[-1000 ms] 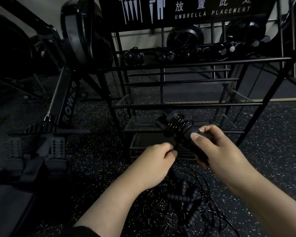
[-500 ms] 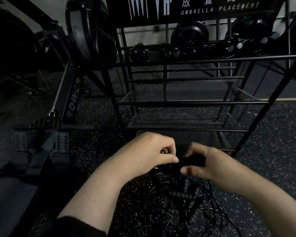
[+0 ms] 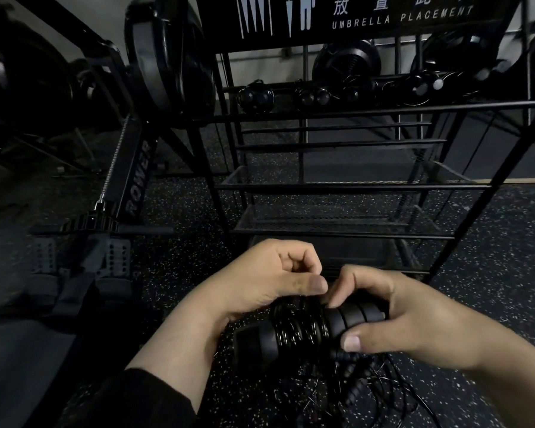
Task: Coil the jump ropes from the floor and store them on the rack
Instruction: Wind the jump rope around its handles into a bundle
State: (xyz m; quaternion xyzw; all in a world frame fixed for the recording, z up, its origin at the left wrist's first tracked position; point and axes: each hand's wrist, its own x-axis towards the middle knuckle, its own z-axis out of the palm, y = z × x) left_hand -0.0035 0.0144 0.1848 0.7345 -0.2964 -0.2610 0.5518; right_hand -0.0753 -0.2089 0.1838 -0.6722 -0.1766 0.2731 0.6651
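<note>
Gripped the jump-rope handles (image 3: 318,330) in the right hand (image 3: 408,322) low before the rack (image 3: 346,186), left hand (image 3: 269,282) pinching cord at the wraps, seemingly to cinch turns tight, above loose ropes (image 3: 368,393) tangled on the floor (image 3: 173,267).

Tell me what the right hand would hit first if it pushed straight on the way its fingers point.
The right hand grips the rope handles, fingers pointing left. Going straight on, it would probably meet the left hand first, whose thumb already lies almost against the right fingertips. Depth is hard to judge here.
</note>
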